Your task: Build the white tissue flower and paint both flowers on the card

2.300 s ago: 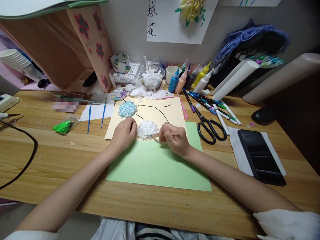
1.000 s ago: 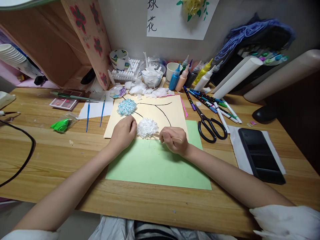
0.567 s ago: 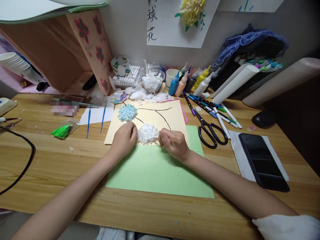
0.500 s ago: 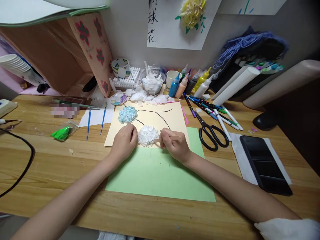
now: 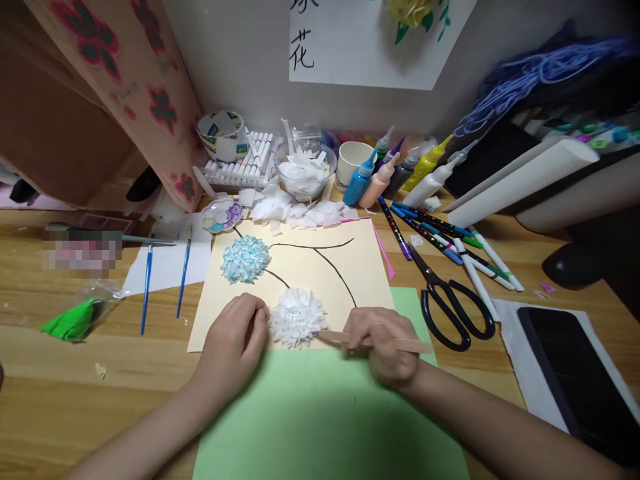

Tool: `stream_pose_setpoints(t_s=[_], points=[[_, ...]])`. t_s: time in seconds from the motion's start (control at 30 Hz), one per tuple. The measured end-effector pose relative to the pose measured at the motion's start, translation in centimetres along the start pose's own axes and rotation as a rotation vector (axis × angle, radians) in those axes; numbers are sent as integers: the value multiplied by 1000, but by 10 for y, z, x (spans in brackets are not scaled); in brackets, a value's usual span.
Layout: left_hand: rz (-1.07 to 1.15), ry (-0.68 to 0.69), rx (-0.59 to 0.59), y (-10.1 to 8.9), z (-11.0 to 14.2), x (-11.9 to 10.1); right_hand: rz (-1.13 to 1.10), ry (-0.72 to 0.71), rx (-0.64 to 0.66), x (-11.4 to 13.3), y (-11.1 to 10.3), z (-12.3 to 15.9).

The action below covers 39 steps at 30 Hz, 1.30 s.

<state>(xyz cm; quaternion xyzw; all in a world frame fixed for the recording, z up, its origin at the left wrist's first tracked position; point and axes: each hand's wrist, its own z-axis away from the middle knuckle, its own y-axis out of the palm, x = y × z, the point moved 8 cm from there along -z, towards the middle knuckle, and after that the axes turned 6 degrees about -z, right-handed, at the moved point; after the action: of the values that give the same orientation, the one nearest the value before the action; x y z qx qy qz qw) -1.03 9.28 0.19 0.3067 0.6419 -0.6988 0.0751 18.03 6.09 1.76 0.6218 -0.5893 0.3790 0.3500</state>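
Note:
My right hand point(image 5: 383, 343) grips a flat wooden craft stick point(image 5: 417, 345), whose tip meets the lower right edge of a white paper-petal flower point(image 5: 297, 317). Left of that flower, my left hand point(image 5: 234, 337) rests with its fingers curled closed; its inside is hidden. Under the flower lies a cream sheet point(image 5: 320, 267) with black drawn stems, overlapping a green sheet point(image 5: 325, 413). A blue-and-white petal flower point(image 5: 245, 259) sits at the cream sheet's upper left, apart from both hands.
White paper scraps point(image 5: 280, 205) and a bowl of scraps point(image 5: 306, 170) lie behind the sheets. Paint bottles point(image 5: 361, 181) stand at the back. Black scissors point(image 5: 445, 293), pens point(image 5: 440, 230) and a phone-like black slab point(image 5: 575, 380) are rightward; paintbrushes point(image 5: 147, 287) and a green bag point(image 5: 70, 320) leftward.
The view has come closer and tipped down. My right hand has drawn back to the right, so more of the craft stick shows. My left hand stays beside the white flower.

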Motion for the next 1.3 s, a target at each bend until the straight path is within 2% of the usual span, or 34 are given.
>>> stream_pose_setpoints(t_s=[0.1, 0.2, 0.4, 0.57, 0.63, 0.77, 0.9, 1.1, 1.3], points=[[31, -8, 15, -1, 1, 1, -170, 123, -204, -11, -20, 1], [58, -6, 27, -1, 1, 1, -196, 177, -254, -14, -27, -4], [76, 18, 30, -2, 0, 1, -124, 310, -195, -28, -27, -4], [99, 22, 55, 0, -1, 2, -94, 431, -54, -33, -20, 1], [101, 18, 64, 0, -1, 2, -81, 426, -69, -31, -23, 1], [114, 12, 66, 0, 0, 3, -92, 345, -185, -25, -33, 2], [117, 15, 68, 0, 0, 2, -142, 269, -102, -20, -24, 0], [116, 19, 72, 0, 0, 4, -49, 378, 8, -24, -17, -3], [120, 17, 66, 0, 0, 3, 1, 351, 82, -22, -11, -9]])
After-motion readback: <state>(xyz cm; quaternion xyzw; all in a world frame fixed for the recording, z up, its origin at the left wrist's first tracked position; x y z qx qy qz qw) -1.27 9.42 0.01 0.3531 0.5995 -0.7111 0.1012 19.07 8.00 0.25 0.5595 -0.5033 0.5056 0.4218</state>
